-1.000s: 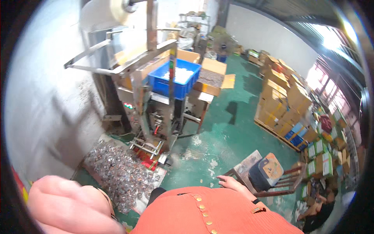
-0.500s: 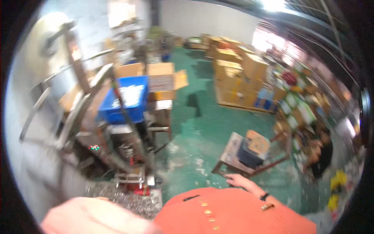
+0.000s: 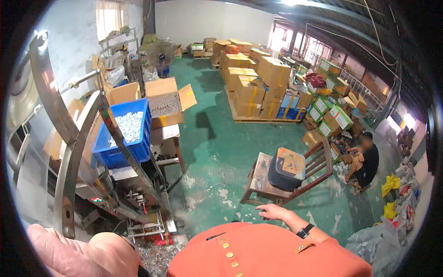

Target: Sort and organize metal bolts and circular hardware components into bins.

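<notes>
My right hand (image 3: 271,212) reaches out over the green floor with its fingers stretched and nothing in them. A dark watch is on that wrist. Closest to this hand is a wooden chair (image 3: 258,182), apart from the fingertips, with a worn dark-edged cushion (image 3: 287,169) on its seat. Very near the camera at the lower left is my left hand (image 3: 69,251), large and cut by the rim. Its fingers cannot be made out. Just above it stands a machine with curved metal bars (image 3: 69,161); whether the hand touches it, I cannot tell.
Beside the machine, a blue crate (image 3: 148,138) holds small white parts, with an open carton (image 3: 161,121) behind it. Stacked cartons (image 3: 249,94) stand on a pallet ahead. A person (image 3: 368,159) crouches at the right near green-white boxes (image 3: 330,115). Plastic bags (image 3: 380,240) lie lower right.
The view has swung to the right and steadied, so the surroundings sit farther left. My left hand now shows at the lower left. My right hand stays stretched out near the chair.
</notes>
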Demonstrator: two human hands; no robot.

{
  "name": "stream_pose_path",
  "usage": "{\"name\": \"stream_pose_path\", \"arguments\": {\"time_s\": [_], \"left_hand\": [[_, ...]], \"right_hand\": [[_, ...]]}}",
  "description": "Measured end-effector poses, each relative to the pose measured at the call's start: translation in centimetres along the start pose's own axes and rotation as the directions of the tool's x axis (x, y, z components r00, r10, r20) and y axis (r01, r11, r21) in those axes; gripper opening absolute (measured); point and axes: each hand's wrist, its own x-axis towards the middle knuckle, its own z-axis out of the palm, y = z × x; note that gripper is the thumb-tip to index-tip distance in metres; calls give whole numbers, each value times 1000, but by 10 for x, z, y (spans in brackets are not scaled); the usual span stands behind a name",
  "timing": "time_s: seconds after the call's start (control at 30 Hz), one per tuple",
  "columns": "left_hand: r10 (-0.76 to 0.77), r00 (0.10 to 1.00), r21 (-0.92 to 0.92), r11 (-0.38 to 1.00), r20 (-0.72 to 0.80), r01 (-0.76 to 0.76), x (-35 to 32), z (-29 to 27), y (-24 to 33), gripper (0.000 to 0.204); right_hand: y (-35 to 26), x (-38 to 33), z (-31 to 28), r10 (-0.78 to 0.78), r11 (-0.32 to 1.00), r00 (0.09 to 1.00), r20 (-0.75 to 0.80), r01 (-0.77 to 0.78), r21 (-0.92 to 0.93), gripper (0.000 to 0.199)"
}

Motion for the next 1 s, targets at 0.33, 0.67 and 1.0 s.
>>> {"name": "stream_pose_path", "arguments": {"time_s": [0.33,0.67,1.0], "left_hand": [[109,994,158,982,-17,-105,-13,0,-30,25],[-259,965,577,796,53,182,-41,78,-77,30],[-919,-146,629,-361,-367,688,-353,72,-128,25]], "right_hand": [[-16,75,-36,-153,981,988,28,155,-116,47],[6,215,-123,-290,947,952,94,300,-115,43],[4,400,-229,-304,896,913,271,370,-244,40]]}}
